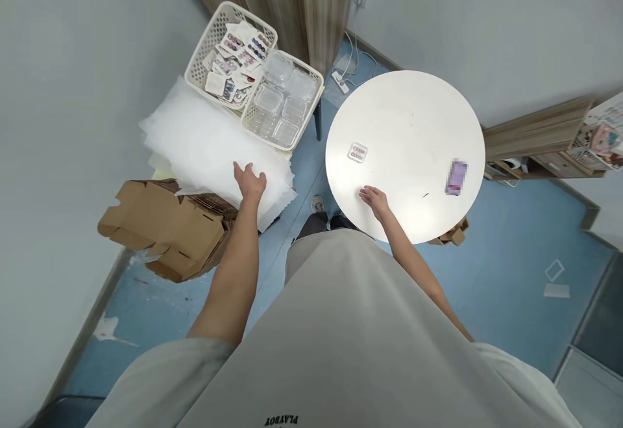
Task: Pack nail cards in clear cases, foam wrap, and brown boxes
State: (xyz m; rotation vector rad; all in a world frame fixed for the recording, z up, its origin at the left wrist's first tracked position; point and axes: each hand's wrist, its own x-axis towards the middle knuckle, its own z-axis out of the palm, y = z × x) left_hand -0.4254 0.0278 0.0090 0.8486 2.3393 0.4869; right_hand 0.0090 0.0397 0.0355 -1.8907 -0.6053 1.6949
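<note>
My left hand (pixel 250 183) lies open, fingers spread, on top of a stack of translucent white sheets (pixel 204 139) to my left. My right hand (pixel 374 198) rests on the near edge of the round white table (pixel 413 123), fingers loosely apart, holding nothing I can see. A small clear case of coloured pieces (pixel 357 152) lies on the table just beyond my right hand. Further right on the table sits a small purple object (pixel 456 178), blurred.
Two white baskets stand beyond the sheets: one with printed cards (pixel 233 58), one with clear plastic cases (pixel 282 100). Flattened cardboard boxes (pixel 165 227) lie at lower left. A power strip (pixel 341 81) lies on the blue floor. A wooden shelf (pixel 545 136) stands at right.
</note>
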